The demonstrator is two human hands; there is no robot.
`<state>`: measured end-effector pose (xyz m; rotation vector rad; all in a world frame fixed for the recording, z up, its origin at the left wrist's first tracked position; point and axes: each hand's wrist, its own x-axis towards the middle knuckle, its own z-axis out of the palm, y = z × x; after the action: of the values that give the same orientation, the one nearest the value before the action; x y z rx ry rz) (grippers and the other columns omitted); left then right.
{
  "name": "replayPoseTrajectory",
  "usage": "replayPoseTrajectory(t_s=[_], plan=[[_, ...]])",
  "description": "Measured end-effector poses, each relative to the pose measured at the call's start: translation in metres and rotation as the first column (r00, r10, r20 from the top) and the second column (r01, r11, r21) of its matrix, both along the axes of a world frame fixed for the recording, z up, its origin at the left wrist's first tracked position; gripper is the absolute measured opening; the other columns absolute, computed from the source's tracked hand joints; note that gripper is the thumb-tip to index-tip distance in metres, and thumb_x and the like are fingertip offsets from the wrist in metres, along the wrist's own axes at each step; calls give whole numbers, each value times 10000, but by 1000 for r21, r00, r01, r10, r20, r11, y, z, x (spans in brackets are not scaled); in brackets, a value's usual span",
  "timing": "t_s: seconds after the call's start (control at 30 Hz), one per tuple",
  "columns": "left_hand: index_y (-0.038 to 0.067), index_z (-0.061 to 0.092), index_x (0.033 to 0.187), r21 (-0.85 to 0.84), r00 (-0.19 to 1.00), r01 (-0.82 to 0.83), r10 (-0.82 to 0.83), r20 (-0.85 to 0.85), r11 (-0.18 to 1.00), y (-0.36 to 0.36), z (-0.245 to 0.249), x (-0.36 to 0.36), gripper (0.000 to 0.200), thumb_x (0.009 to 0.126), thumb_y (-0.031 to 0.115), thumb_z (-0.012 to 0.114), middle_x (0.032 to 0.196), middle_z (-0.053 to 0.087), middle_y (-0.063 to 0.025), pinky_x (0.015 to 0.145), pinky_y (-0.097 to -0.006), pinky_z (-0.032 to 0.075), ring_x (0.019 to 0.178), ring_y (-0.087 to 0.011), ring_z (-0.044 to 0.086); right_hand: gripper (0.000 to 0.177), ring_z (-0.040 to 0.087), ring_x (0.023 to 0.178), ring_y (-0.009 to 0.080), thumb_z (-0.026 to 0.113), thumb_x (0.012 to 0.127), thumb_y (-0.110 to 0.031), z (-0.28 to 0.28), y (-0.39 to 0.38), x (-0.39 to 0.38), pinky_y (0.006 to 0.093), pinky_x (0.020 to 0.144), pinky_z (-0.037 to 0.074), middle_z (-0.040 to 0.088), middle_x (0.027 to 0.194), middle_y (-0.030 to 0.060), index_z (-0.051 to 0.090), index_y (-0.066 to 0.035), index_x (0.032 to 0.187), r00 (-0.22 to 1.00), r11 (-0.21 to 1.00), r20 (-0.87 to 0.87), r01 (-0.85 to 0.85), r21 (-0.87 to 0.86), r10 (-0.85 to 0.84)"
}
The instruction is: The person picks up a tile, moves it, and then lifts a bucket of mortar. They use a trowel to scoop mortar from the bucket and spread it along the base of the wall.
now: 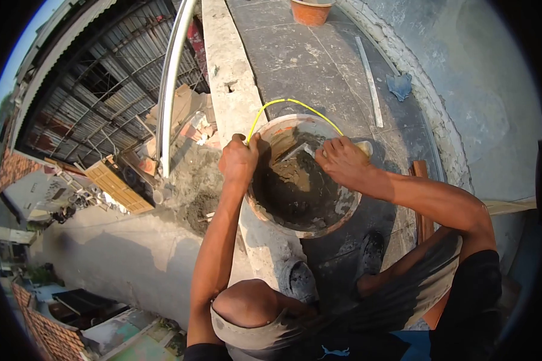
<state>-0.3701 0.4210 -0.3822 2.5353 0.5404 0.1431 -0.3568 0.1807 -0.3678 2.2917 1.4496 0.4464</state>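
Observation:
A round bucket (333, 228) stands in front of me, with wet grey mortar (301, 192) inside. Its yellow wire handle (289, 100) arches over the far side. At the bucket's left rim, my left hand (239, 159) is closed round the edge, beside the handle's left end. My right hand (346, 159) is closed on a trowel over the right part of the bucket. The trowel's metal shank (306, 148) points left, and its blade is partly hidden in the mortar. A pale handle end shows beyond my right fist.
An orange bucket (311, 12) stands farther along the tiled ledge. A long metal strip (369, 81) and a blue cloth (399, 86) lie to the right, by the wall (482, 90). Left of the concrete curb (227, 66), the ledge drops to a street (120, 253) far below.

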Motion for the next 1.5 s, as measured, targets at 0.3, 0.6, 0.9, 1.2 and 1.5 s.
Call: replayPoseTrajectory(t_s=[0.3, 0.6, 0.9, 1.2, 1.5], plan=[[-18, 632, 855, -256, 981, -67, 110, 160, 964, 13, -19, -26, 362, 867, 335, 556, 731, 598, -267, 648, -439, 455, 723, -415, 598, 115, 657, 696, 254, 581, 710, -135, -35, 32, 24, 375, 565, 516, 656, 717, 107, 653, -46, 724, 842, 976, -499, 142, -166, -207], [-21, 634, 873, -117, 978, -44, 67, 197, 992, 11, -21, -20, 371, 866, 340, 547, 751, 601, -278, 676, -456, 460, 755, -429, 597, 125, 664, 726, 283, 583, 715, -149, -25, 26, -25, 381, 585, 530, 667, 755, 120, 668, -61, 738, 773, 975, -629, -67, -210, -82], [7, 644, 993, -265, 984, -74, 114, 139, 962, 31, -29, -22, 435, 846, 408, 560, 806, 630, -253, 742, -419, 465, 826, -391, 618, 101, 499, 654, 166, 535, 751, -157, 83, 49, -22, 300, 611, 353, 511, 661, 24, 593, -78, 728, 982, 966, 81, -152, -209, 172], [40, 673, 951, -264, 986, -117, 143, 82, 957, 29, -27, -16, 403, 828, 412, 579, 790, 631, -238, 729, -412, 465, 802, -381, 619, 224, 504, 598, 209, 533, 701, -217, 55, 68, -70, 357, 572, 414, 526, 587, 91, 610, -19, 629, 791, 796, 214, -474, -377, 573], [25, 674, 942, -573, 982, -86, 167, 90, 815, 40, -42, -26, 394, 790, 382, 608, 813, 646, -218, 748, -367, 456, 788, -300, 625, 143, 479, 690, 181, 553, 720, -179, 79, 28, -49, 315, 582, 368, 475, 700, 50, 569, -42, 757, 994, 995, 85, -60, -84, 67]])
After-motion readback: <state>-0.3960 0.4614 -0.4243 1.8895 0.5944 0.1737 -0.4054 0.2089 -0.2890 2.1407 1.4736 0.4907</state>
